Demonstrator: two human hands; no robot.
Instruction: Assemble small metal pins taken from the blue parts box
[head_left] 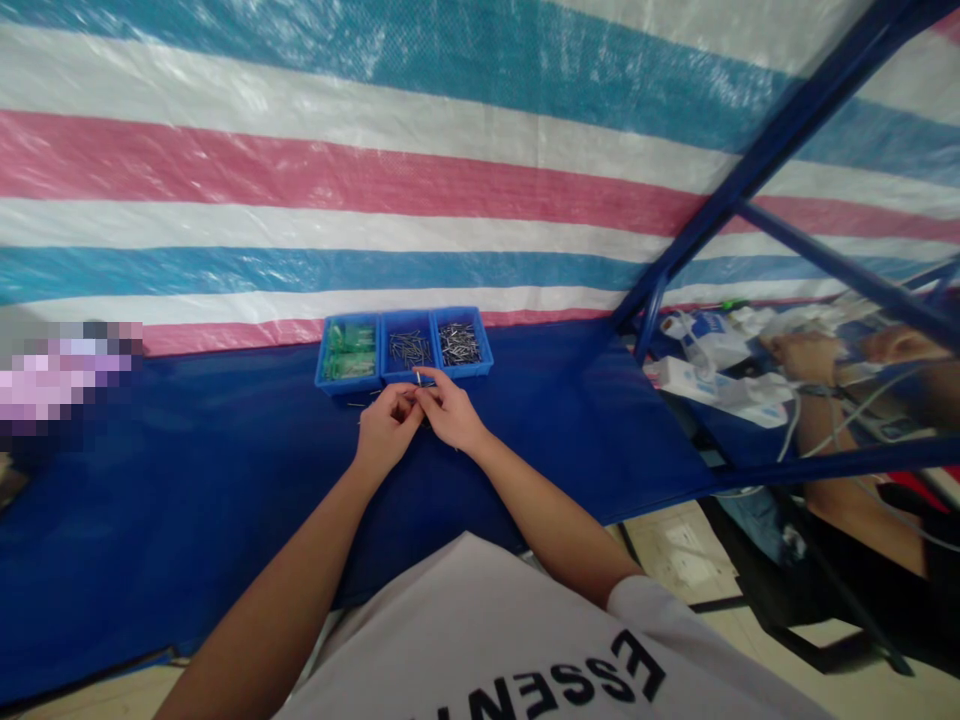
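Note:
My left hand (386, 422) and my right hand (451, 408) meet over the blue table, just in front of three small bins. The fingers of both are closed in a pinch, thumbs close together. A thin metal pin (418, 379) stands up at the right fingertips. Whatever the left fingers hold is hidden. The left blue bin (321, 366) contains green pieces (352, 350) in clear wrapping. Long thin metal pins (409, 349) fill part of the middle bin, and shorter metal pieces (460, 344) lie in the right one. A few loose pins (358, 404) lie beside my left hand.
A striped plastic sheet (337, 180) hangs behind the blue table (225, 500). Blue metal frame bars (720, 210) rise at the right. Beyond them, another person's arm (821, 430) is near white boxes (716, 390) and cables. Someone's pixelated purple shape (64, 380) is at far left.

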